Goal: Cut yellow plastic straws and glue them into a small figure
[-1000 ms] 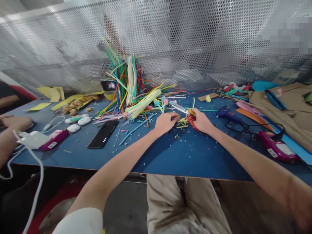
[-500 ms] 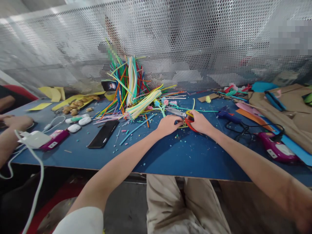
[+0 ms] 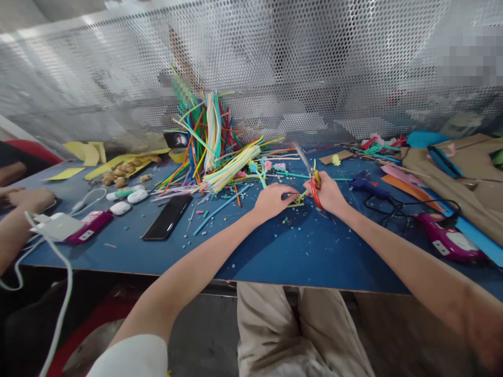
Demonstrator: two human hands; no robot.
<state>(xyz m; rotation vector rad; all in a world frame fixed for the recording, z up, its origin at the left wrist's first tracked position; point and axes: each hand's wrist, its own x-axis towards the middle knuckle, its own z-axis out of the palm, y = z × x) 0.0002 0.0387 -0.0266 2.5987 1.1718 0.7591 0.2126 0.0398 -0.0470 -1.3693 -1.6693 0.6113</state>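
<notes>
Scissors (image 3: pixel 315 186) swung upright within right hand (image 3: pixel 326 192), left hand (image 3: pixel 276 201) pinching yellow piece (image 3: pixel 301 198) beside them.

On the blue table (image 3: pixel 259 251) we see our right hand (image 3: pixel 327 192), which holds the red scissors (image 3: pixel 315 191). Our left hand (image 3: pixel 272 201) is near, at small yellow pieces (image 3: pixel 301 199). The black phone (image 3: pixel 167 218) lies well apart, beside many small scraps (image 3: pixel 200 213).

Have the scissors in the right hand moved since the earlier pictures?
Yes, the scissors have swung: their blades point up toward the perforated screen now, not left across the table as before.
</notes>
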